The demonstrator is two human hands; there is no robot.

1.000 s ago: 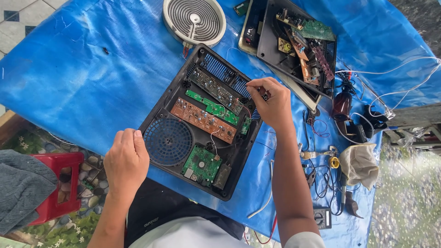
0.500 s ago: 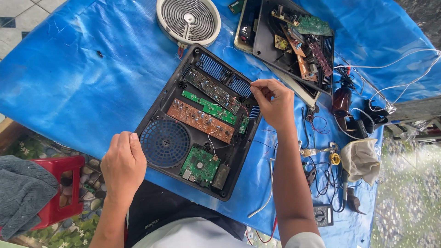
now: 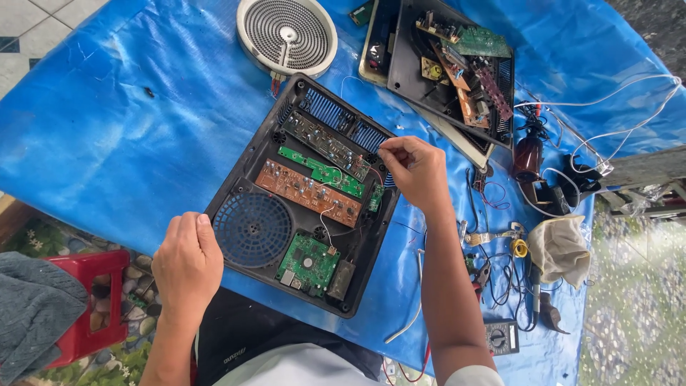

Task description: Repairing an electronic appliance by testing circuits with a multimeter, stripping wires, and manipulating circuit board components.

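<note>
An opened black appliance housing (image 3: 243, 168) lies on a blue tarp (image 3: 121, 121), with green and brown circuit boards (image 3: 309, 191) and a round fan grille (image 3: 253, 230) inside. My left hand (image 3: 187, 264) rests on the housing's near left edge, fingers curled over the rim. My right hand (image 3: 414, 170) hovers at the housing's far right side with thumb and fingers pinched together over the boards; whatever small part they hold is too small to make out.
A round coil heating element (image 3: 286, 34) lies at the back. A second opened black unit (image 3: 450, 64) with boards sits at the back right. Wires, a multimeter (image 3: 501, 336), a cloth (image 3: 561, 248) and tools lie at right. A red stool (image 3: 89, 300) stands below left.
My right hand has shifted slightly left along the housing's far right side, staying pinched. My left hand stays on the near left edge. The view has drifted a little.
</note>
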